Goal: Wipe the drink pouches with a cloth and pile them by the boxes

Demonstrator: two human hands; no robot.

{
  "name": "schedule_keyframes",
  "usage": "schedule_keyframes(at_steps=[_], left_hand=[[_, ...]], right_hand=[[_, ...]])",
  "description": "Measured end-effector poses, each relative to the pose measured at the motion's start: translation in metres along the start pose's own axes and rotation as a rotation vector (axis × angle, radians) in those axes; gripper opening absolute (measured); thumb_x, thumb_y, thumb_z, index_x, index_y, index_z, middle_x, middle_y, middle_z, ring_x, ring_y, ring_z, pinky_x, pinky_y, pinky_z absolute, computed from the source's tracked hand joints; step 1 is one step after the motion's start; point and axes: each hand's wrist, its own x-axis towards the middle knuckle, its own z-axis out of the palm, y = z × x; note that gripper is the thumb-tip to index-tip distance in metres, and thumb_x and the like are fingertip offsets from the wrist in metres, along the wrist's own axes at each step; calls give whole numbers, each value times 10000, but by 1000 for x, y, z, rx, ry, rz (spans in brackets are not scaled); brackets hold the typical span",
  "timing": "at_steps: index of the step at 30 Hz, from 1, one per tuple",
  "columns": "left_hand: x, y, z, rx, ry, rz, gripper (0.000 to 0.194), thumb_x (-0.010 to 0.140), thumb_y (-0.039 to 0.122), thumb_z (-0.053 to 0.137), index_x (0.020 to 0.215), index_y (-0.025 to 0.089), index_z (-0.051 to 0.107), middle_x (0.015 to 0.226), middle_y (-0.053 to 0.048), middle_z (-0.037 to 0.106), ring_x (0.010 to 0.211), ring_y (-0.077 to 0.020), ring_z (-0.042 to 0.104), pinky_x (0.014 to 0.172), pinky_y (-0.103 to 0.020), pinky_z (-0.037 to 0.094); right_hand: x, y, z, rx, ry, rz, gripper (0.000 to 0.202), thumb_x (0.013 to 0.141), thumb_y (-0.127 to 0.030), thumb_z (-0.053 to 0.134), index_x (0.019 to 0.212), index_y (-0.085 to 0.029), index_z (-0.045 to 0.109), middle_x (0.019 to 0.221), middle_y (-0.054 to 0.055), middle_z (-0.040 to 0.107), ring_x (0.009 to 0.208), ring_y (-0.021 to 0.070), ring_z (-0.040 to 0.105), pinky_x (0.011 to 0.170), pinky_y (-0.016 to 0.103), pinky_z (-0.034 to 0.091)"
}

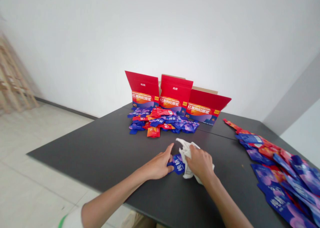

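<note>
Head view. Your two forearms enter from the bottom edge and meet near the front middle of the dark table [105, 148]. Your left hand [158, 166] lies flat, fingers spread and open, pinning the left edge of a blue pouch [178, 164] to the tabletop. Your right hand [200, 163] is closed on a crumpled white cloth [186, 148], pressed over the right part of the same pouch; the hands sit just beside each other with the pouch between them.

Step in hand, as judged: wiping the pouch with the cloth while the other hand steadies it. The next move calls for keeping the left fingertips down so the slick pouch does not slide, and drawing the cloth across the printed face; whether the underside needs a turn cannot be told.

Beyond the hands, a heap of pouches [162, 123], blue and red, lies in front of three open red boxes [175, 96] at the far edge. At your right, well apart, a row of pouches [275, 161] runs along the table edge toward the camera.
</note>
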Motion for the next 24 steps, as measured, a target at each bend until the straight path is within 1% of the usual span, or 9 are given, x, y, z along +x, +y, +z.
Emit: schedule_keyframes(at_steps=[2,5,6,11,16,17,21,22,24], left_hand=[[0,0,0,-5,5,2,831,758,232,535,1427,158,48,912,-28,632,863,-211,582,789,-302,414],[1,0,1,-70,26,53,789,761,236,544,1412,189,102,1038,-46,620,922,-206,580,806,-287,410],[1,0,1,-79,24,63,770,765,239,542,1407,192,119,1042,-46,618,916,-203,581,801,-283,411],[2,-2,1,-29,-6,-3,836,773,250,541,1435,157,39,889,-21,626,833,-197,581,772,-290,410],[3,0,-1,-90,9,54,815,760,265,561,1425,173,98,1083,-79,607,941,-223,575,811,-297,410],[4,0,-2,-88,-10,57,808,766,269,557,1424,171,98,1044,-67,619,909,-215,579,801,-294,412],[8,-1,-3,-15,-61,18,848,773,255,549,1433,141,29,801,17,605,753,-168,560,756,-277,407],[9,-1,-3,-8,-61,12,861,771,252,553,1434,139,15,792,22,599,745,-164,556,752,-273,406],[10,-2,-3,-21,-48,23,864,762,255,568,1432,147,34,857,1,609,782,-169,559,752,-270,405]], right_hand=[[0,1,1,-9,5,-10,244,802,-313,490,1009,-189,524,918,98,646,867,253,615,724,312,392],[-2,-2,2,53,-20,-237,240,771,-319,529,989,-221,520,929,62,644,877,233,612,734,296,392],[-2,-2,3,64,-30,-258,234,773,-326,523,986,-228,518,924,54,646,870,229,615,729,295,394],[2,1,0,2,-20,-12,252,816,-335,449,1019,-199,513,913,91,652,844,252,624,701,318,406],[-3,-1,-1,75,-36,-326,249,772,-343,518,995,-232,521,946,57,654,885,228,614,743,297,401],[-2,1,-1,76,-43,-296,248,776,-346,515,996,-233,523,943,57,656,883,229,616,738,300,404],[5,10,0,28,0,35,240,820,-327,467,1015,-200,529,906,89,660,856,252,628,708,321,415],[5,10,0,28,15,37,246,822,-323,470,1024,-196,526,903,91,660,855,253,628,709,322,416],[3,9,1,54,26,-104,258,801,-330,507,1026,-205,525,916,78,659,864,245,625,725,315,417]])
